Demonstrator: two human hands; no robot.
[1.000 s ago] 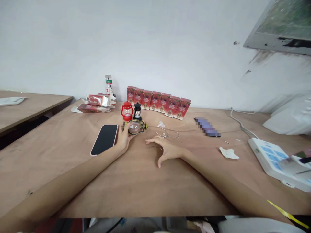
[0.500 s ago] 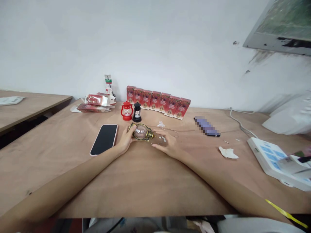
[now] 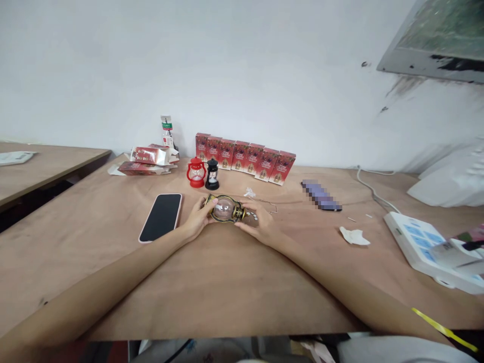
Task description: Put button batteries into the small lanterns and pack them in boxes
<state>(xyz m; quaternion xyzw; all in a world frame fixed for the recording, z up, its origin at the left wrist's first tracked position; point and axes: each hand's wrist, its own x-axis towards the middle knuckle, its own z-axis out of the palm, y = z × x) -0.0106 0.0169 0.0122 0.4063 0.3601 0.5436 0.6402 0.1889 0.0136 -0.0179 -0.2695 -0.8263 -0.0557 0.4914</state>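
A small bronze-coloured lantern [image 3: 224, 208] with a clear globe lies on its side between my hands, its top pointing right. My left hand [image 3: 197, 218] is closed around the base end, thumb on top. My right hand [image 3: 261, 226] has its thumb and forefinger on either side of the lantern's cap, with the fingertips at its edges. Several small silvery round pieces [image 3: 251, 215] lie on the table between those fingers, partly hidden. Behind the lantern stand a red lantern [image 3: 196, 173] and a black lantern [image 3: 212, 175], both upright.
A phone [image 3: 161, 218] lies left of my left hand. Red boxes [image 3: 247, 159] stand in a row by the wall; opened boxes [image 3: 145, 162] lie left. To the right are a blurred-out phone-like item [image 3: 320, 195], a scrap of paper [image 3: 354, 236] and a white power strip [image 3: 419, 242].
The bronze lantern has shifted slightly right, its cap now farther between my right thumb and forefinger. My left hand has moved along with it.
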